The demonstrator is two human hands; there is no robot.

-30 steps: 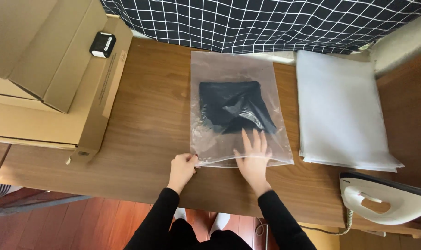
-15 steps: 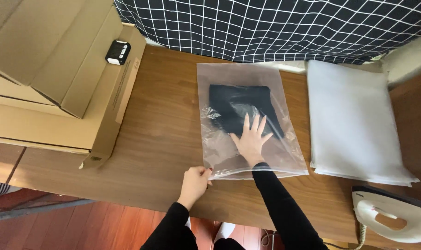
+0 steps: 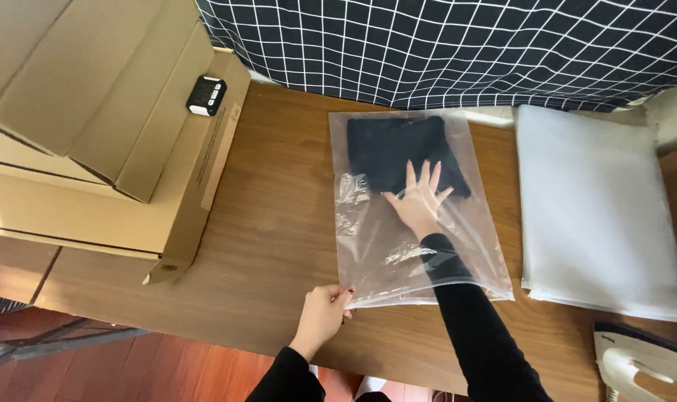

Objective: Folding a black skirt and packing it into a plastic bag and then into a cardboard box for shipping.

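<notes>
At the near edge of the wooden counter (image 3: pixel 271 223), the near left corner of a clear plastic bag (image 3: pixel 375 253) is pinched by the left hand (image 3: pixel 323 313). The right hand (image 3: pixel 420 199) is seen inside the bag, its sleeve passing through the open near end; the fingers are spread flat and laid against the near edge of a folded black garment (image 3: pixel 394 145), which lies at the far end of the bag. At the near right, part of a white clothes iron (image 3: pixel 640 365) is seen. To the right of the bag, a stack of white plastic bags (image 3: pixel 599 208) is laid. To the left, flattened cardboard boxes (image 3: pixel 93 126) are stacked, with a small black timer (image 3: pixel 206 95) placed on them. Farthest back, a dark checked cloth (image 3: pixel 457 45) is hung.
</notes>
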